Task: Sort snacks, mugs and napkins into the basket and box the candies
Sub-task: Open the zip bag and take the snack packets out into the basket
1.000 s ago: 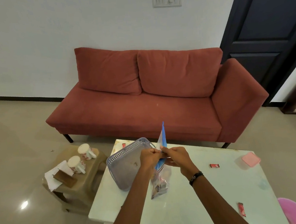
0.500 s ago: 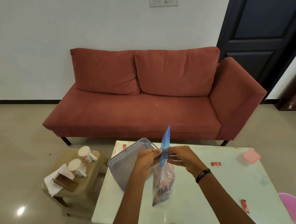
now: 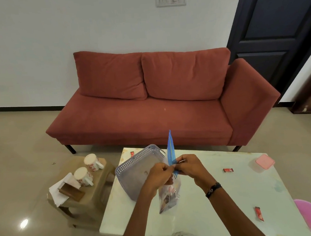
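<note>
Head view showed a clear zip bag [image 3: 169,198] of snacks held upright above the desk [image 3: 221,201], its blue sealing strip [image 3: 171,148] standing up past the knuckles. The left hand [image 3: 159,175] and right hand [image 3: 190,166] met at the strip, the fingers [image 3: 166,169] of each pinched together on the bag's top edge from opposite sides. A dark band [image 3: 213,189] circled the right wrist.

Just behind the left hand lay a grey perforated basket [image 3: 136,171], tilted, with its far rim raised. On the pale desk, well apart from each other, lay three red candy wrappers: one [image 3: 228,170] right of the hands, one [image 3: 259,213] near the right front edge, one [image 3: 132,153] at the far edge beside the basket. A pink-lidded box [image 3: 264,162] sat near the far right corner.

Left of the desk stood a low brown stool [image 3: 99,193] carrying two patterned mugs [image 3: 92,162] [image 3: 83,176] lying on their sides, white napkins [image 3: 59,193] and a brown holder [image 3: 71,191]. A red sofa [image 3: 159,102] stood behind, against the wall.
</note>
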Demonstrator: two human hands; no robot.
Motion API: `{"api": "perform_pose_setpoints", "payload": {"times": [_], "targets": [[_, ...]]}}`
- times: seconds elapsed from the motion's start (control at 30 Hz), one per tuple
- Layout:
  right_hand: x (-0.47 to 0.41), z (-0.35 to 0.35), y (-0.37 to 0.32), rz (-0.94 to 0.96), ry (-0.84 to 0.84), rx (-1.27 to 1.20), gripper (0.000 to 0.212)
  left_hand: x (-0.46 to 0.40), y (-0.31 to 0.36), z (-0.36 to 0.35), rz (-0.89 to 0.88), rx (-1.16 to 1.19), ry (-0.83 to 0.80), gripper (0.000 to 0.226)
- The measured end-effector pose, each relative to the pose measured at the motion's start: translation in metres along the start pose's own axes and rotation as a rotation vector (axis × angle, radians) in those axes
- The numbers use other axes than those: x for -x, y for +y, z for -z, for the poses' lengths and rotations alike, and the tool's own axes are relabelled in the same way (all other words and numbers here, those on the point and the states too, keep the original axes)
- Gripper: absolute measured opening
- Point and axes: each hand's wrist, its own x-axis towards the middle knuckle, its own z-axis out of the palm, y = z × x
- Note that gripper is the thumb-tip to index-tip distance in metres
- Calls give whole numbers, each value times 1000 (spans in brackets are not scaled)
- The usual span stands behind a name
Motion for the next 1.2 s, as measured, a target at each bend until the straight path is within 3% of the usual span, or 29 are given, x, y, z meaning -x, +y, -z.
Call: {"api": "perform_pose_setpoints", "payload": {"times": [0.13,0.23,0.33,0.77,1.0,1.2], "targets": [[8,-3,6,25,-14,83,7,8,-4,0,-88,-39,-40,24],[19,1,5,-127,-237,85,21,10,-8,-4,-156,-27,81,21],[27,4,6,-205,-407,0,26,15,-16,-9,-156,-34,100,22],[40,7,16,-216,-510,-51,22,38,-25,-12,-178,184,56,37],[37,-8,28,-104,-323,-79,28,39,-17,-10,-191,167,33,34],[34,4,11,-122,-442,2,31,36,-14,-7,-203,187,1,32]]}}
